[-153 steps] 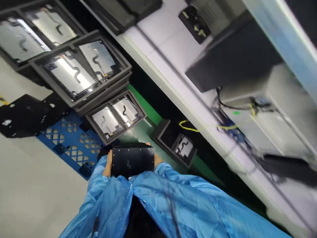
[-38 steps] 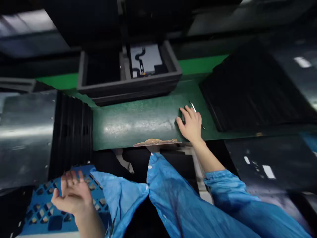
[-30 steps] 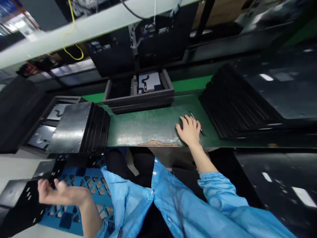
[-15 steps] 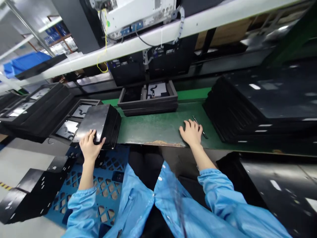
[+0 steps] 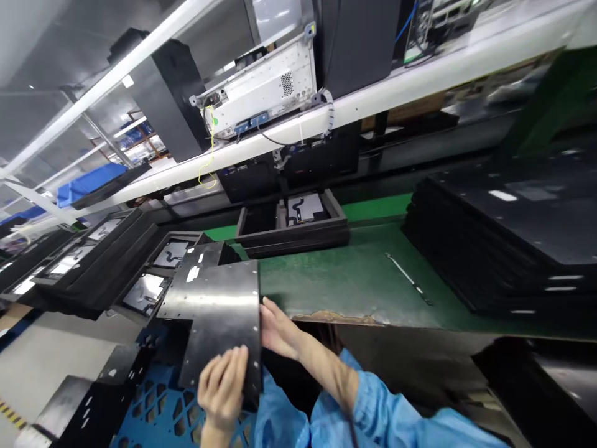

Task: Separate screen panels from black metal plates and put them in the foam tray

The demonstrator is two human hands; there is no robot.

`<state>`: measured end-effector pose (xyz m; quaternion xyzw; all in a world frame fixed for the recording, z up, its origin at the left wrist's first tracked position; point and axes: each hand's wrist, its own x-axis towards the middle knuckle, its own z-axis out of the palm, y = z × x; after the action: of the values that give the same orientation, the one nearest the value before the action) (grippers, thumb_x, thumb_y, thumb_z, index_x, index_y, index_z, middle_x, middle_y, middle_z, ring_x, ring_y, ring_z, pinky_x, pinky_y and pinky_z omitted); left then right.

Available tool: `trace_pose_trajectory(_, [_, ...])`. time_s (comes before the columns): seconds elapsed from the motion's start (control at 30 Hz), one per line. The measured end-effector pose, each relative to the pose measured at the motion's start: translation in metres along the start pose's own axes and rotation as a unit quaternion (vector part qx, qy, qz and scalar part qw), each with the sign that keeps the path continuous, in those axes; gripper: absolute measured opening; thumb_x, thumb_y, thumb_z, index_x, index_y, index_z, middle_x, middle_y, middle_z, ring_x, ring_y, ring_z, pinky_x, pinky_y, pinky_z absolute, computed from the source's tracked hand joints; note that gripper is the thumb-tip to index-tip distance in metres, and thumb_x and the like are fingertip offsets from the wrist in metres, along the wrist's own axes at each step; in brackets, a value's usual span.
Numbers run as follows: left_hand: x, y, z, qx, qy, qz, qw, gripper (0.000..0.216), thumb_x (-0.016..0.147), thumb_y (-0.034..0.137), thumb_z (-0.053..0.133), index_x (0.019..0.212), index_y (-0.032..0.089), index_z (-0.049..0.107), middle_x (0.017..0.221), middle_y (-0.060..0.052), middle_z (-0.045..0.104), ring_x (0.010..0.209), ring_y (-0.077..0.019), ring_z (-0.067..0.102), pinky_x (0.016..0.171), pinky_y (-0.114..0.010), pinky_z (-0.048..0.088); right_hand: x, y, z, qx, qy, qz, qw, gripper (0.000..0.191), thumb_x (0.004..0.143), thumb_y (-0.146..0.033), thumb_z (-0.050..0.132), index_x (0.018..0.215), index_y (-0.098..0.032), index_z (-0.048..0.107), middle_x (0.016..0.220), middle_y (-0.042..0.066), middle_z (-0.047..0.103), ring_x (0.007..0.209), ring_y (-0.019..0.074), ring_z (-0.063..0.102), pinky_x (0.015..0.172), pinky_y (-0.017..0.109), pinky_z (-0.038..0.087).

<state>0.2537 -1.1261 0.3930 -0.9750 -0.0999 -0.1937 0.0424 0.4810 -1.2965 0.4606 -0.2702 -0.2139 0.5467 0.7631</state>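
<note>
Both hands were on the black metal plate (image 5: 215, 323) here. The left hand (image 5: 222, 389) had the near bottom edge, fingers curled up over the face of it, so that was a proper grip. The right hand (image 5: 278, 328) was pressed against the plate's right edge with its fingers going behind it; looked like it was holding that side, though how tightly those fingers closed I couldn't tell. The plate was L-ish in outline, with small holes along the edges, and it was tilted with the far end higher, hanging off the near lip of the green bench (image 5: 336, 283) just left of the right hand.

Right behind the plate, beyond the left hand, sat a stack of the same black plates (image 5: 209, 253), and further left of that were dark foam trays (image 5: 153, 280) with shiny panels in them. Under the left hand was a blue pallet (image 5: 153, 414) with more black plates (image 5: 88, 404) lying on it off to the left.

Past the right hand, across the bench, there was another foam tray (image 5: 293, 227) with one panel in its right compartment. A thin metal tool (image 5: 409, 279) lay on the green surface well to the right of the right hand, and a big pile of black sheets (image 5: 504, 242) sat beyond that.
</note>
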Motion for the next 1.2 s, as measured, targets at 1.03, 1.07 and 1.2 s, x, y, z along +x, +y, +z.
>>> trace_pose_trajectory(1.03, [0.326,0.157,0.114,-0.134,-0.104,0.153,0.973,0.063,0.110,0.055,0.046,0.159,0.017,0.053,0.166,-0.022,0.052,0.153,-0.0400,0.049,0.129,-0.064,0.035,-0.196,-0.141,-0.234,-0.648,0.697,-0.054,0.303,0.032,0.108,-0.030,0.054,0.127,-0.008,0.068,0.137,0.028,0.064,0.127,0.0404,0.054,0.107,0.053,0.044])
trace_pose_trajectory(1.07, [0.333,0.168,0.116,-0.128,-0.104,0.142,0.976,0.062,0.111,0.054,0.043,0.159,0.016,0.053,0.164,-0.022,0.054,0.151,-0.0406,0.050,0.128,-0.065,0.035,-0.196,-0.143,-0.239,-0.647,0.692,-0.065,0.313,0.028,0.109,-0.030,0.051,0.119,-0.011,0.070,0.131,0.027,0.066,0.124,0.0393,0.055,0.106,0.052,0.044])
trace_pose_trajectory(1.2, [0.341,0.184,0.120,-0.119,-0.100,0.120,0.981,0.057,0.111,0.055,0.040,0.151,0.020,0.060,0.157,-0.018,0.061,0.143,-0.0384,0.055,0.125,-0.058,0.038,-0.206,-0.131,-0.233,-0.593,0.675,-0.168,0.405,0.029,0.113,-0.037,0.046,0.101,-0.017,0.064,0.110,0.020,0.069,0.108,0.0333,0.060,0.098,0.046,0.047])
